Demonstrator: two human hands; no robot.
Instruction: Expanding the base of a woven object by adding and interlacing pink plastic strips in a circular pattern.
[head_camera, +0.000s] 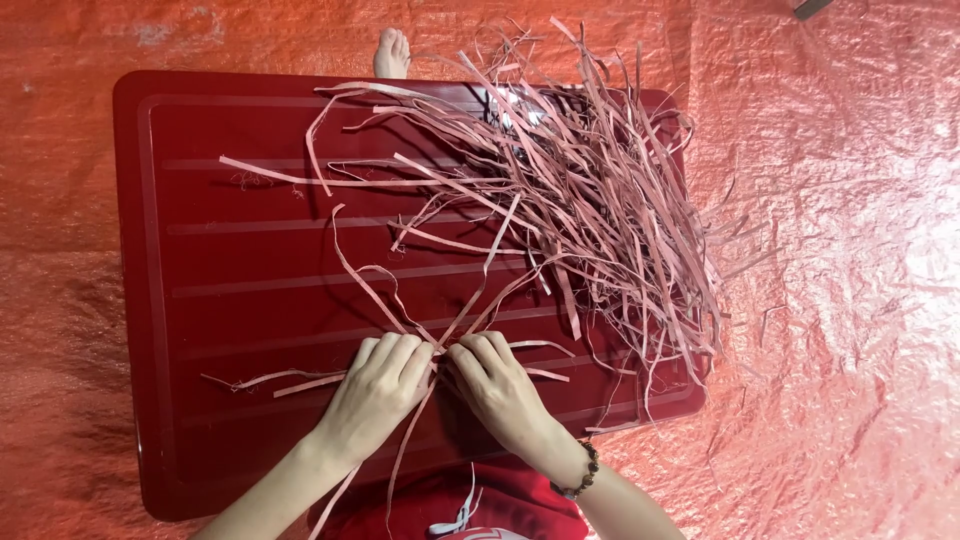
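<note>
A dark red ribbed board (240, 260) lies flat in front of me. A big loose heap of thin pink strips (600, 200) covers its right half and spills past its right edge. My left hand (375, 395) and my right hand (500, 390) meet near the board's front edge. Both pinch a small bunch of pink strips (437, 352) between fingertips. The held strips fan up toward the heap and trail down toward my lap. A beaded bracelet (583, 473) is on my right wrist.
An orange-red plastic sheet (850, 300) covers the floor all around the board. Bare toes (392, 52) show at the board's far edge. A few stray strips (290, 380) lie left of my hands. A dark object (810, 8) sits at the top right corner.
</note>
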